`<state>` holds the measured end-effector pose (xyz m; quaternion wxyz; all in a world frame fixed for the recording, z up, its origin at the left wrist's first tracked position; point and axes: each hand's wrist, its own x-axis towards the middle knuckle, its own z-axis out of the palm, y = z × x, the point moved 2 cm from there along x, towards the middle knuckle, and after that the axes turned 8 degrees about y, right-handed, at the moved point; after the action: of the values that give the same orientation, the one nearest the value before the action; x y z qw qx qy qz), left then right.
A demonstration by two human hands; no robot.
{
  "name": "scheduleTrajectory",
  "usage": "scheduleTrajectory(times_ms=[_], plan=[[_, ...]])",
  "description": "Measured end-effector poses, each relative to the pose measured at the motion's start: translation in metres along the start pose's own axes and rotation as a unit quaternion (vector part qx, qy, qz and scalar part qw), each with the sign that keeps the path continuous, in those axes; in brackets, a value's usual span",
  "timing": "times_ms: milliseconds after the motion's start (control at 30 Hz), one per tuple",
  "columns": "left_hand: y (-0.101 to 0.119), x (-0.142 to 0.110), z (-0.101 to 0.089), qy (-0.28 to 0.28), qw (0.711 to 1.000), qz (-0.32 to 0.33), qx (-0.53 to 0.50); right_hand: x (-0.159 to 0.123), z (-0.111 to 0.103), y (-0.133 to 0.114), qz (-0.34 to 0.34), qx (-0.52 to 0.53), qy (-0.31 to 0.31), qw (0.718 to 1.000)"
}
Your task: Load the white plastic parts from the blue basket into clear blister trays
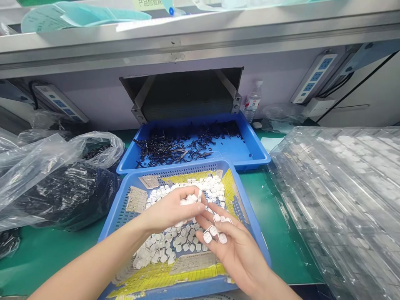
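Note:
Small white square plastic pieces (184,239) lie heaped in a blue perforated basket (254,231) lined with yellow and grey taped sheets. Above the basket, my left hand (170,208) is curled around several of these white pieces, its fingertips close to the other hand. My right hand (239,246) is turned palm up, fingers partly bent, with several more white pieces resting on the palm and fingers under the thumb. The two hands meet at the fingertips; whether they touch I cannot tell.
Behind the basket, a blue tray (226,154) holds thin black parts, below a dark chute opening (187,96). Clear bags of black parts (68,196) sit left. Stacked clear plastic trays (340,200) with white pieces stand right. A water bottle (253,100) stands behind; a metal shelf (200,41) crosses above.

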<state>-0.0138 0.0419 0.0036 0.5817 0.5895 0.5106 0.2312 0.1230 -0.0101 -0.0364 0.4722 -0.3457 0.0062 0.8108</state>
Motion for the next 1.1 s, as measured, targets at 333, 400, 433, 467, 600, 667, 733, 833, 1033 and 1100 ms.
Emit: scheduleTrajectory(times_ms=[333, 400, 433, 467, 600, 667, 733, 833, 1033, 1100], plan=[[0.002, -0.013, 0.009, 0.049, 0.936, 0.171, 0.305, -0.005, 0.0, -0.001, -0.096, -0.153, 0.038, 0.983], [0.002, -0.016, 0.013, 0.038, 0.933, 0.172, 0.313, -0.005, 0.0, 0.001, -0.096, -0.193, 0.027, 0.976], [0.002, -0.017, 0.014, 0.032, 0.935, 0.169, 0.31, -0.004, 0.0, 0.002, -0.098, -0.202, 0.024, 0.974], [0.003, -0.018, 0.015, 0.028, 0.94, 0.164, 0.299, -0.004, -0.001, 0.002, -0.099, -0.2, 0.022, 0.975], [0.006, -0.017, 0.009, 0.01, 0.976, 0.109, 0.191, -0.003, -0.001, -0.003, -0.094, -0.067, 0.038, 0.993], [0.003, -0.014, 0.007, -0.023, 0.996, 0.045, 0.068, -0.003, -0.001, -0.007, -0.091, 0.004, 0.051, 0.995], [-0.001, -0.011, 0.008, -0.07, 0.994, -0.021, -0.085, -0.004, -0.001, -0.009, -0.088, 0.026, 0.057, 0.994], [-0.006, -0.006, 0.012, -0.105, 0.957, -0.083, -0.256, -0.006, -0.001, -0.008, -0.101, -0.035, 0.05, 0.993], [-0.013, -0.001, 0.019, -0.094, 0.926, -0.167, -0.327, -0.014, 0.004, -0.014, -0.224, -0.399, 0.063, 0.887], [-0.014, -0.001, 0.021, -0.09, 0.927, -0.174, -0.319, -0.015, 0.005, -0.02, -0.309, -0.509, 0.079, 0.8]])
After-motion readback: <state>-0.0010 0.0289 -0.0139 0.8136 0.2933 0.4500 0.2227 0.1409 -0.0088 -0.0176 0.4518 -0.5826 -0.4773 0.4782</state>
